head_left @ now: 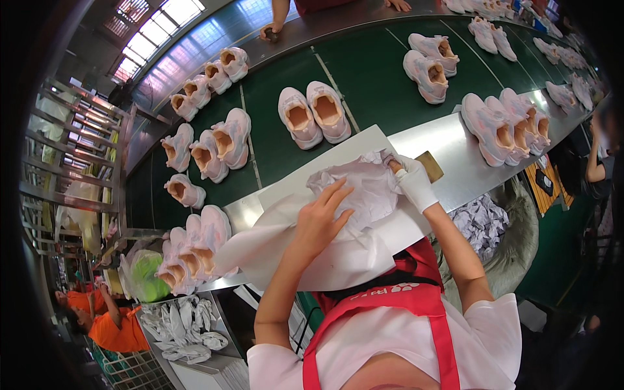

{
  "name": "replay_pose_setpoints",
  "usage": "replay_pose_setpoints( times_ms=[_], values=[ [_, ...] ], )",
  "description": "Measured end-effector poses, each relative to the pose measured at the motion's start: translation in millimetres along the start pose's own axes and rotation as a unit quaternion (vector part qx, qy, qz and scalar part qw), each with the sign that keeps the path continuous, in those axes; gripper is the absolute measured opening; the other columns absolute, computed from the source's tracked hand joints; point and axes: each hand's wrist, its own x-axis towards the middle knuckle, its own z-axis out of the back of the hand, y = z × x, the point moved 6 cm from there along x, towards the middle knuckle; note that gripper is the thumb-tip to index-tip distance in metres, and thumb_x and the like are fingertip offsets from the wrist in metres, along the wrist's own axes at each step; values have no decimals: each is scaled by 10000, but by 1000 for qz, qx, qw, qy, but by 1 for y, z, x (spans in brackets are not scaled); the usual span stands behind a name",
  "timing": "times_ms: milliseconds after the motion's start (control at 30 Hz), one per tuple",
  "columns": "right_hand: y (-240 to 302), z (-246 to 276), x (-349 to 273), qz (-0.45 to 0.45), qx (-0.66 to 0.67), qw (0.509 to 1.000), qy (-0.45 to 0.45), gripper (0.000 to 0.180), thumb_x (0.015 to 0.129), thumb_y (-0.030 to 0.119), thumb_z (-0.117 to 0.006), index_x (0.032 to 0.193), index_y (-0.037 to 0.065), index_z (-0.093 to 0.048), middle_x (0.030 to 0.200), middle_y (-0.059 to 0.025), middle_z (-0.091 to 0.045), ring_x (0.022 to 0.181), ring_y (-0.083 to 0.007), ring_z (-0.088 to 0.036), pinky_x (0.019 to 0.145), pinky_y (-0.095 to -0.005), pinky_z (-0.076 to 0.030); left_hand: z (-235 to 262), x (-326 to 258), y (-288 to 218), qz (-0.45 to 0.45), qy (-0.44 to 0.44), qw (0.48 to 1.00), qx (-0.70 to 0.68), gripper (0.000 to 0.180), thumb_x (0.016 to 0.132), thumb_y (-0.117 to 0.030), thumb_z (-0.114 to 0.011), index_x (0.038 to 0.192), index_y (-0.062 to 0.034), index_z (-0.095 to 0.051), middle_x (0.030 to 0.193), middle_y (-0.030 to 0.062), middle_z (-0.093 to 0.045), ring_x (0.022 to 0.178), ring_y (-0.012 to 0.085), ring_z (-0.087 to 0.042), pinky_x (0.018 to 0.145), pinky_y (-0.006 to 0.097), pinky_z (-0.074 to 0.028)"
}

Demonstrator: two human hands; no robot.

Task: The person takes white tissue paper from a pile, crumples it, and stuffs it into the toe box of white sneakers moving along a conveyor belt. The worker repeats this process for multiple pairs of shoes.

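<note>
White tissue paper (364, 188), crumpled, lies in front of me on a smooth white sheet (266, 244). My left hand (323, 220) is bare and rests on the near left part of the tissue, fingers spread apart. A white glove with bare fingertips covers my right hand (414, 182), which grips the tissue's right edge. Just past that hand is a small tan piece (429, 167) on the metal ledge. A pair of pale pink and white sneakers (314, 116) stands on the green conveyor beyond the paper.
More sneakers line the metal ledge at left (195, 250) and right (506, 127). Crumpled paper fills a sack (513, 234) at lower right and a bin (185, 328) at lower left. A co-worker's hand (272, 31) is across the conveyor (273, 84). A metal rack (71, 162) stands far left.
</note>
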Motion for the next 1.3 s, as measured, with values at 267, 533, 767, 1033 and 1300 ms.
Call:
replay_pose_setpoints(
  times_ms=[267,533,767,1033,1300],
  values=[
    [-1,9,7,29,-164,986,-27,233,909,179,-496,970,-8,-621,680,-123,-608,582,-178,-557,592,-289,-457,-34,-8,52,1,33,998,61,327,724,-17,-641,1040,-81,-584,1152,81,-564,837,284,-614,649,357,-503],
    [-18,34,4,9,-152,985,-84,213,894,167,-496,884,-22,-593,670,-169,-577,610,-272,-572,595,-347,-447,64,-62,72,249,-10,964,98,107,754,-73,-637,846,-41,-594,865,107,-611,654,294,-592,589,345,-466],
    [-8,-6,-22,-28,-149,988,-29,246,892,190,-497,1046,26,-599,768,-238,-611,714,-375,-611,653,-405,-471,82,-1,-62,17,224,951,-214,130,760,-151,-628,800,-33,-589,693,121,-549,624,285,-539,553,354,-423],
    [21,-22,-44,165,-33,980,103,335,875,136,-517,1185,11,-547,1091,-150,-585,1011,-234,-569,875,-332,-445,-11,61,-30,49,113,992,2,163,847,-168,-569,812,-12,-538,774,213,-561,736,386,-540,646,442,-418],
    [2,0,-52,-24,-106,994,28,239,796,145,-523,1007,56,-589,879,-193,-632,833,-344,-621,724,-397,-485,-91,13,57,-52,-41,995,72,182,841,-106,-562,960,31,-570,889,178,-571,826,367,-516,771,437,-400]
  ],
)
